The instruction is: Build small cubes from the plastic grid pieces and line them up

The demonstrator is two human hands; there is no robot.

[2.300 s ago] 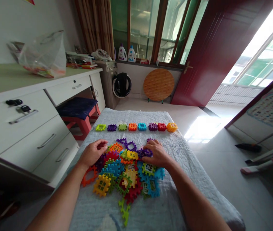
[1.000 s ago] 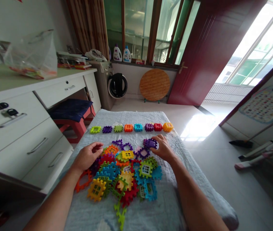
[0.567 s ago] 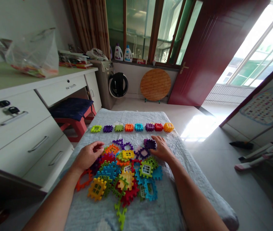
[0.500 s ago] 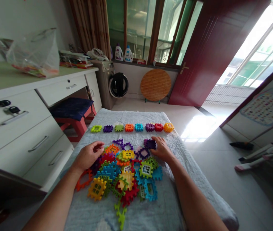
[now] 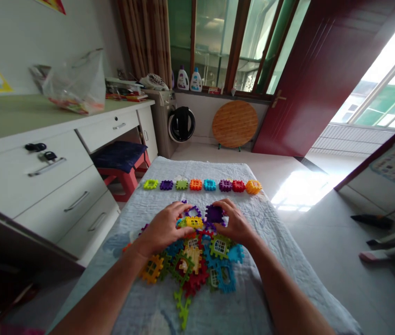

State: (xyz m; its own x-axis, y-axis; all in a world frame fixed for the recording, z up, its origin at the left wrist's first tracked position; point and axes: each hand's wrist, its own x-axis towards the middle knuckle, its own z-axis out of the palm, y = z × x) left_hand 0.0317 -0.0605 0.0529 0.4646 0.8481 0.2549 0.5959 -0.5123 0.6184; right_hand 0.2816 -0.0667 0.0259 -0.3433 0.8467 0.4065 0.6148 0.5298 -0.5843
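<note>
My right hand (image 5: 235, 221) is closed on a dark purple square building block (image 5: 214, 214), thumb below and fingers along its right edge, above the far side of a mixed pile. My left hand (image 5: 167, 224) reaches over the pile from the left with thumb and fingers apart. Between them lies a yellow window block (image 5: 193, 222); whether they touch it I cannot tell. Behind it sits a purple frame piece (image 5: 194, 211). Nearer me are a green window piece (image 5: 220, 246), a blue frame (image 5: 226, 277) and an orange-yellow window piece (image 5: 152, 269). My left hand hides part of the pile.
A row of several assembled blocks, among them a blue one (image 5: 209, 184) and an orange one (image 5: 253, 187), runs along the far part of the cloth-covered surface (image 5: 253, 307). White drawers (image 5: 75, 200) and a red stool (image 5: 128, 184) stand to the left.
My left hand has moved right, from the pile's left edge to around the yellow window block. My right hand has brought the purple block slightly left. The camera view has shifted left.
</note>
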